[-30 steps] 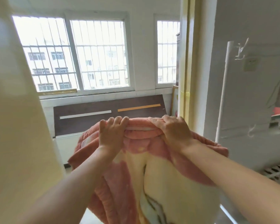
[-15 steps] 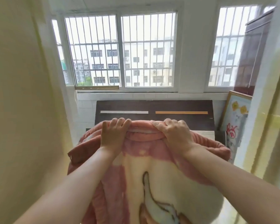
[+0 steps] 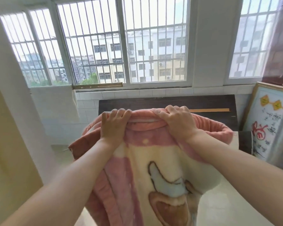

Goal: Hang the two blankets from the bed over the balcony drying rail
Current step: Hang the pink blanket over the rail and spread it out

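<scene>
The barred window point(image 3: 121, 43) now fills more of the view than before, so the person is likely nearing the balcony rail, which isn't visible. Left hand point(image 3: 112, 126) and right hand point(image 3: 178, 123), close together, clamp the bunched top fold of a plush pink-and-cream blanket point(image 3: 153, 168), draping thickly below; framed picture point(image 3: 271, 121) leans at right

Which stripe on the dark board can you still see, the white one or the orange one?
The orange stripe, right of the right hand on the dark board. No white stripe shows; the pink blanket covers that part.
</scene>
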A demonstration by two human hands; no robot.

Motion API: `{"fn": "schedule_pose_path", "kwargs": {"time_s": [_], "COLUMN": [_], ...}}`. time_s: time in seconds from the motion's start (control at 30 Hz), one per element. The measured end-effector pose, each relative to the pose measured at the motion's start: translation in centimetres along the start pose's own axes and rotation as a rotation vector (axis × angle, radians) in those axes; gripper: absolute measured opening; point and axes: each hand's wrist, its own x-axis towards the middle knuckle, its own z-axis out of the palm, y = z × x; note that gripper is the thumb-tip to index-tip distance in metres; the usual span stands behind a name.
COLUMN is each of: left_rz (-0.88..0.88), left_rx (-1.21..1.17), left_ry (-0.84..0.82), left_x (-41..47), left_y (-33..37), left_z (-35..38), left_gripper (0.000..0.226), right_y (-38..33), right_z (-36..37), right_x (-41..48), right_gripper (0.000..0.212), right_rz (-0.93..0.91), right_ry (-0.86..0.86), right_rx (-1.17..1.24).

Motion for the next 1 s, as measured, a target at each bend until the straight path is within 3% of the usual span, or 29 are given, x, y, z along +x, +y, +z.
{"fn": "schedule_pose_path", "kwargs": {"time_s": [0.17, 0.3, 0.53, 1.0], "left_rz": [-0.029, -0.067, -0.17, -0.307], "left_rx": [0.053, 0.104, 0.217, 0.336], "left_ry": [0.011, -0.013, 0.021, -0.08], "left_x": [4.5, 7.9, 14.1, 21.0], "left_y": [-2.0, -3.8, -6.5, -15.5], "left_z": [5.5, 9.9, 15.0, 27.1], "left_gripper": [0.051, 0.037, 0.034, 0.03], "right_y": [1.6, 3.1, 5.1, 2.3], "right_z": [6.2, 11.4, 18.8, 34.9], "right_x": [5.6, 10.4, 19.5, 32.6], "right_gripper": [0.049, 0.049, 0.053, 0.047], "right_rz": [-0.078, -0.114, -0.19, -0.28], "right_ry": [0.065, 0.039, 0.029, -0.029], "right_rx": [-0.016, 0.03, 0.109, 0.239]}}
